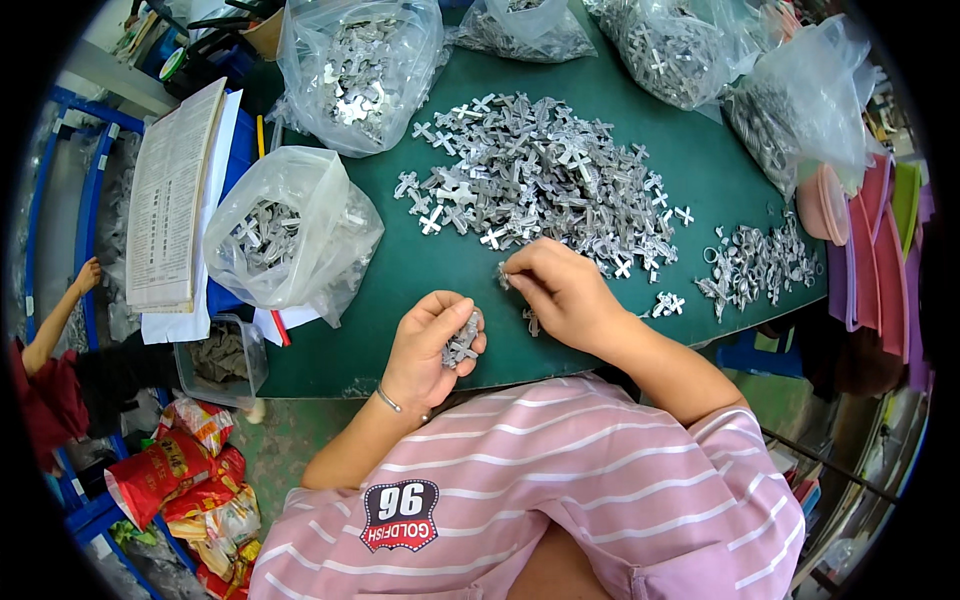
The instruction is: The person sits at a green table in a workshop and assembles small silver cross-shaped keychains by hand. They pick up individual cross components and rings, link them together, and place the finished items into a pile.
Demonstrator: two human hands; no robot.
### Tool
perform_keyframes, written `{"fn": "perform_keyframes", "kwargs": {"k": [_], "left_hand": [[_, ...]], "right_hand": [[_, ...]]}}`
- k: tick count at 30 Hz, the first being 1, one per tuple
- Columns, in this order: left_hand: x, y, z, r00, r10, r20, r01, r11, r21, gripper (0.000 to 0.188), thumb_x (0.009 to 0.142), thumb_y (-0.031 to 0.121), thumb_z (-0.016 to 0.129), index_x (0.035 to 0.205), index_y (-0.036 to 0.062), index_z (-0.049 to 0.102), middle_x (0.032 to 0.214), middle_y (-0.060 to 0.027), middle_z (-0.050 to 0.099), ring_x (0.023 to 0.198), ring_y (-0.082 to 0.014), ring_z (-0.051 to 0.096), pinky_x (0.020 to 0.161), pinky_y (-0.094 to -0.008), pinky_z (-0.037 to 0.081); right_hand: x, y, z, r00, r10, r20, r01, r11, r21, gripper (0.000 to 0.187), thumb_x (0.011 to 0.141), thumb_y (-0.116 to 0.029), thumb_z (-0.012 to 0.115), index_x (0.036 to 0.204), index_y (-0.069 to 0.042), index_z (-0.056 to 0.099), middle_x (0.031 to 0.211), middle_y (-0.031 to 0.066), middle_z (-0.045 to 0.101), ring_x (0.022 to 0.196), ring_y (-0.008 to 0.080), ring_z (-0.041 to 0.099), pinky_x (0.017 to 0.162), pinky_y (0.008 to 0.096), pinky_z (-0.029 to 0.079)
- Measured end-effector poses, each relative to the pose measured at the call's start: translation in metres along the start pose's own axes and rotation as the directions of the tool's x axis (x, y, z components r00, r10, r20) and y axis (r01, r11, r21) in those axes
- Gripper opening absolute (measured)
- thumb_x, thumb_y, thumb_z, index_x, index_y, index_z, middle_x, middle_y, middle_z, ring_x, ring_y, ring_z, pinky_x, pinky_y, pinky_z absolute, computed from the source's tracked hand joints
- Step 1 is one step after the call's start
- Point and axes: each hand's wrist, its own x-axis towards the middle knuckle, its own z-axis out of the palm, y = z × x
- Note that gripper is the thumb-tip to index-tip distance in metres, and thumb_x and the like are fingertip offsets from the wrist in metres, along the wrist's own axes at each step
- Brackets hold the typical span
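My left hand [432, 345] is curled around several small silver metal crosses [461, 343] at the near edge of the green table. To its right, my right hand [562, 290] pinches one small metal piece [504, 277] between thumb and fingertips. Under that hand another small cross [531, 321] lies on the tabletop. Just beyond my hands spreads a large heap of grey cross-shaped pieces [540, 180]. A few crosses [667, 304] lie apart, right of my right forearm.
An open plastic bag of crosses [290, 235] stands at left, with another filled bag [360, 80] behind it. More bags [665, 55] line the far side. Ring-like metal pieces [765, 265] lie at right near pink bins [870, 250]. Papers [175, 200] and a clear tub [222, 360] sit left; another person's arm [62, 310] shows.
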Motion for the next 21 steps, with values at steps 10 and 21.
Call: {"fn": "perform_keyframes", "kwargs": {"k": [10, 21], "left_hand": [[-0.007, 0.0, 0.012, 0.997, -0.004, 0.08, -0.01, 0.985, 0.175, 0.021, 0.086, 0.016, 0.057, 0.096, -0.0026, 0.055, 0.078, -0.0087, 0.058, 0.06, -0.0137, 0.058, 0.038, -0.0199, 0.04], [-0.006, -0.001, 0.013, 0.998, 0.037, 0.045, -0.042, 0.99, 0.137, 0.024, 0.089, 0.02, 0.051, 0.098, -0.0019, 0.056, 0.076, -0.0082, 0.058, 0.061, -0.014, 0.058, 0.039, -0.021, 0.041]], "right_hand": [[-0.02, 0.01, 0.005, 0.889, 0.345, 0.301, -0.402, 0.275, 0.873, 0.013, 0.086, -0.003, 0.053, 0.098, 0.002, 0.054, 0.08, 0.0095, 0.06, 0.067, 0.0133, 0.059, 0.06, 0.023, 0.051], [-0.025, 0.002, 0.008, 0.953, 0.272, 0.133, -0.274, 0.586, 0.763, 0.009, 0.085, -0.001, 0.052, 0.093, 0.0, 0.055, 0.088, 0.0092, 0.058, 0.078, 0.0154, 0.058, 0.064, 0.0257, 0.049]]}}
